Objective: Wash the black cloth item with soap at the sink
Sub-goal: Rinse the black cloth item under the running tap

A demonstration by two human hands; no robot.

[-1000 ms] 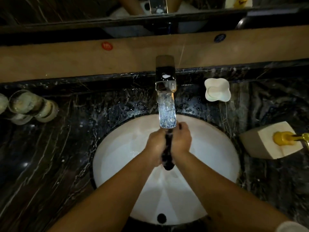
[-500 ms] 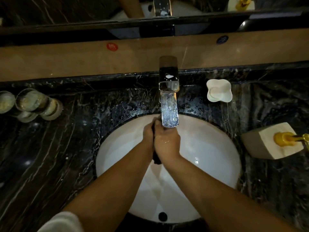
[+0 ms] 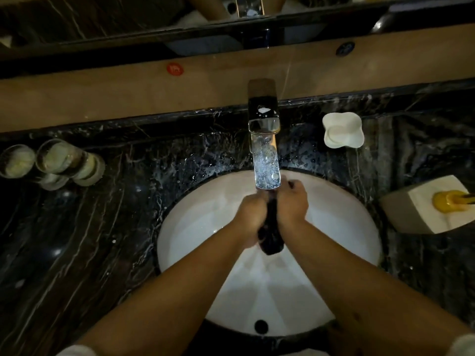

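Now | left hand (image 3: pixel 250 217) and right hand (image 3: pixel 293 204) squeezing black cloth (image 3: pixel 271 235) | faucet (image 3: pixel 264 140) overhead | soap dish (image 3: pixel 343 129) right

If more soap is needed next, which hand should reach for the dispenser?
Probably the right hand: the dispenser sits on the counter on its side, while the left hand can keep gripping the cloth.

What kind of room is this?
Most likely a bathroom: a round white sink set in a dark marble counter, a running tap, and a soap dish beside it.
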